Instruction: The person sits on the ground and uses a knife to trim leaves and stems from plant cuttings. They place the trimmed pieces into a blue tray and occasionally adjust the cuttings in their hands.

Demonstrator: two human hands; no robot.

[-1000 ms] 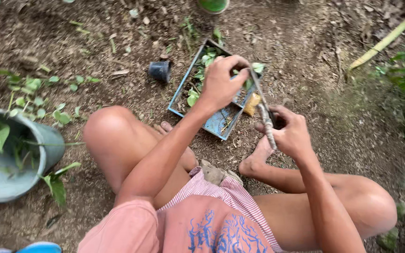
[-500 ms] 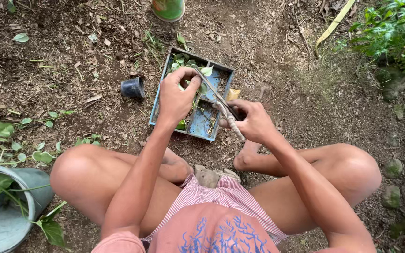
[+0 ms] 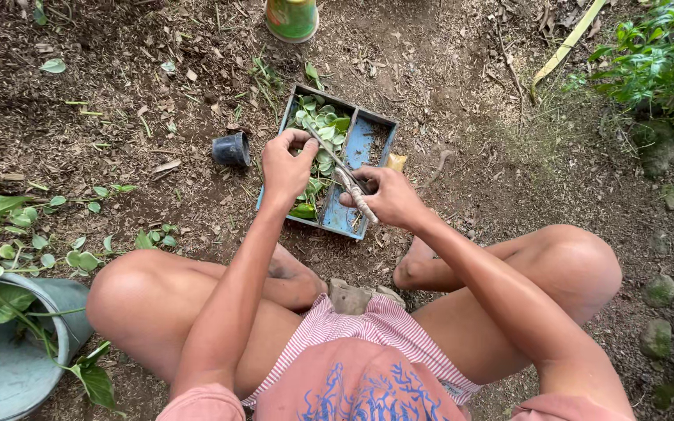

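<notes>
I squat on bare soil with a blue divided tray [image 3: 368,121] in front of my knees. Green leaf cuttings [image 3: 323,123] fill its left compartment. My left hand [image 3: 286,165] hovers over the leaves, fingers pinched on the thin upper end of a vine stem. My right hand [image 3: 388,195] is closed around a thin tool [image 3: 356,193] with a pale wrapped handle, whose slender end crosses up toward the left hand. Whether the tool touches the stem is hidden by the fingers.
A small black pot [image 3: 232,148] lies on its side left of the tray. A green and yellow container [image 3: 292,17] stands beyond it. A grey-blue pot [image 3: 9,366] with a leafy vine sits at lower left. Bushes [image 3: 661,51] and stones [image 3: 657,292] line the right side.
The view has shifted so the tray sits nearer the middle. Both hands stay over the tray; the left hand has lifted off the leaves and now pinches near the tool's tip.
</notes>
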